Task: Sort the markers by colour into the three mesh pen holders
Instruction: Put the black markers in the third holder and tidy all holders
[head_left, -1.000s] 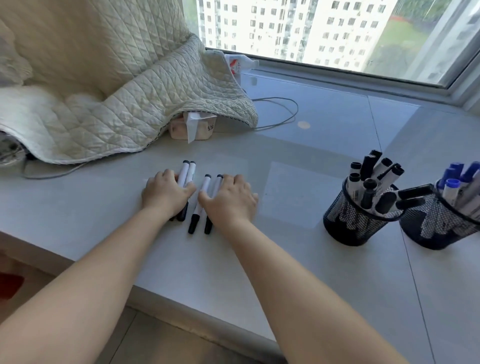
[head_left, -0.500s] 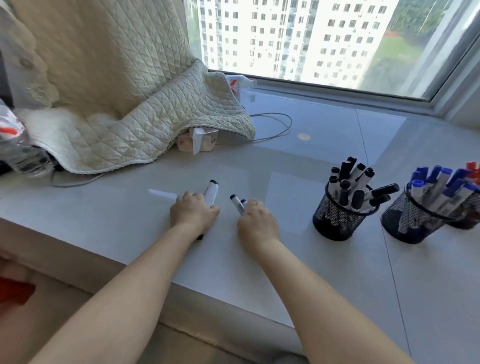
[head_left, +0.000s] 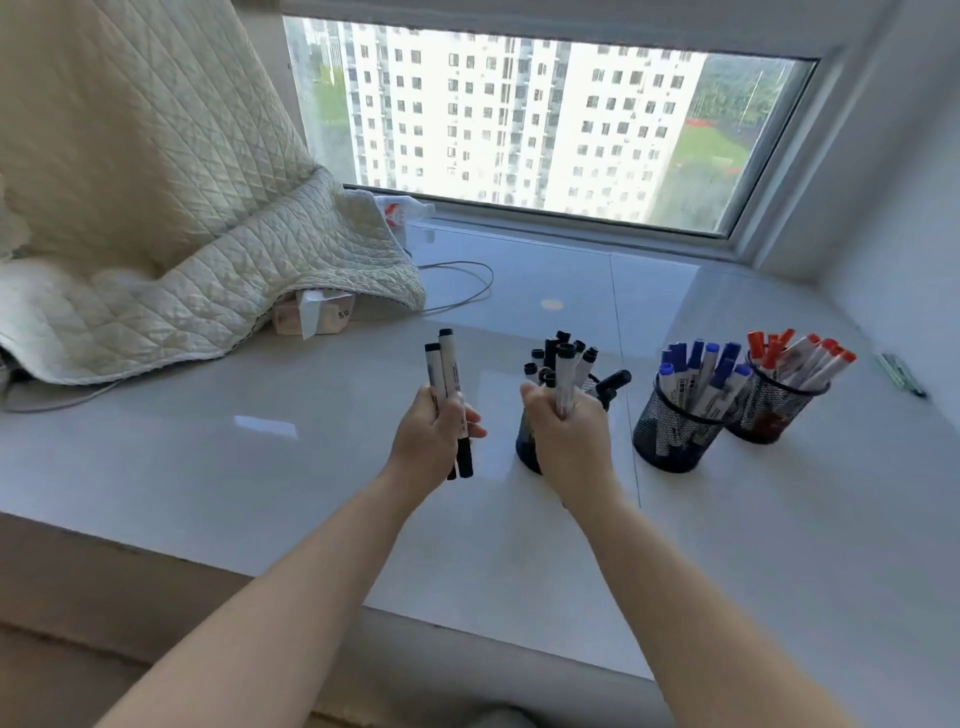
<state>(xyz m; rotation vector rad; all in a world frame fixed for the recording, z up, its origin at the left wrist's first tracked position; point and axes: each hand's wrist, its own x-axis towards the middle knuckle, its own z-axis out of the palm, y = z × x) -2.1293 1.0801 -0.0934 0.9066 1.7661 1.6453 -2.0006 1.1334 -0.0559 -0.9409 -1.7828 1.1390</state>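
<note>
Both hands (head_left: 434, 436) (head_left: 563, 434) grip black markers (head_left: 445, 374) upright.

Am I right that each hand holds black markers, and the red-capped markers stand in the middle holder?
Not quite. The head view shows the red-capped markers in the rightmost holder; the middle holder has the blue-capped ones. The rest stands: the left hand and the right hand each hold black markers.

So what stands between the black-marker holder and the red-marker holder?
The holder of blue markers, seen in the head view, with the red-marker holder and the black-marker holder either side.
</note>
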